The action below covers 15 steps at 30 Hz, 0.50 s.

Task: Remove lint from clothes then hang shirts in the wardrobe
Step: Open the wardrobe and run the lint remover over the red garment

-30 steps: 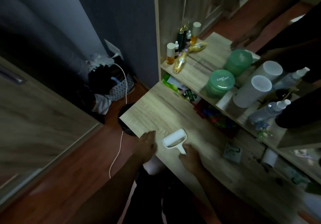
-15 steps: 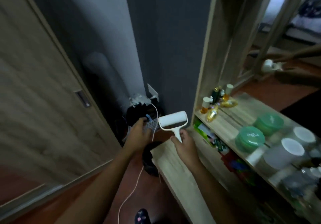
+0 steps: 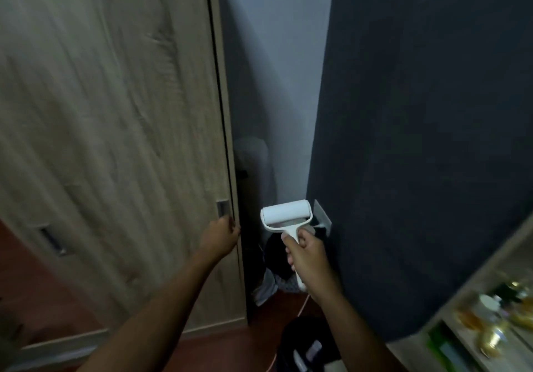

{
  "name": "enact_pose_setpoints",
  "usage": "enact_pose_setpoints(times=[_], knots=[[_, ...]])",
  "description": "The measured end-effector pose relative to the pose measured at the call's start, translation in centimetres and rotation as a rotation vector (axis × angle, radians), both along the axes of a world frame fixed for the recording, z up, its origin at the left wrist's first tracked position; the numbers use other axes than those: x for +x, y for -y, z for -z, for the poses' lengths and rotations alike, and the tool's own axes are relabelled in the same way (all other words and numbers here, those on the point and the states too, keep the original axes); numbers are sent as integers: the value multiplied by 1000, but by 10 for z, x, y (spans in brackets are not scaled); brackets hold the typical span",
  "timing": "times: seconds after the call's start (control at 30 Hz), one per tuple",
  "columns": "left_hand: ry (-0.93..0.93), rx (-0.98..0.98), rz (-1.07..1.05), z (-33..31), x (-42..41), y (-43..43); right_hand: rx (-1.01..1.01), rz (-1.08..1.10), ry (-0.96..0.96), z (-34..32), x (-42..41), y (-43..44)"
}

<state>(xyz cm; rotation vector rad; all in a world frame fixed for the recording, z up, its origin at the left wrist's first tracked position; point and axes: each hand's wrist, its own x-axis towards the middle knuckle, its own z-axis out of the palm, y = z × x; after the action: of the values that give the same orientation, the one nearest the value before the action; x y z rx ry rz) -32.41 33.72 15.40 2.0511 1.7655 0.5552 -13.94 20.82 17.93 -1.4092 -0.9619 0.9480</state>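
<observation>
The wardrobe door (image 3: 115,112), a tall wood-grain panel, fills the left half of the view and is blurred. Its right edge stands against a dark gap. A dark grey wall (image 3: 418,112) takes up the right half, with a strip of pale wall (image 3: 274,54) between it and the door. Reddish-brown floor (image 3: 17,256) shows at lower left and along the bottom. The corner of a light wooden shelf unit (image 3: 473,288) enters at lower right and carries blurred gold-toned bottles (image 3: 490,340). A dark heap with pale cloth (image 3: 274,273) lies on the floor in the corner under the pale wall; what it is cannot be told.

The left hand (image 3: 220,237) is at the door's right edge, its fingers curled round that edge just below a recessed metal pull (image 3: 222,207). The right hand (image 3: 308,256) is closed in a full grip round the handle of the white lint roller (image 3: 285,214), which is held upright in the air in front of the corner, roll uppermost and lying across. A wall socket (image 3: 321,217) sits just behind the roller's right end on the dark wall.
</observation>
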Motion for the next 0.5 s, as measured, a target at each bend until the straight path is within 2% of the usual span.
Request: enact_pose_setpoints(times=[0.1, 0.23, 0.5], knots=[[8, -58, -30, 16, -22, -47, 22, 7, 43, -4, -25, -48], [35, -134, -38, 35, -36, -99, 54, 14, 7, -11, -52, -99], [14, -204, -80, 53, -37, -168, 88, 3, 68, -27, -78, -159]])
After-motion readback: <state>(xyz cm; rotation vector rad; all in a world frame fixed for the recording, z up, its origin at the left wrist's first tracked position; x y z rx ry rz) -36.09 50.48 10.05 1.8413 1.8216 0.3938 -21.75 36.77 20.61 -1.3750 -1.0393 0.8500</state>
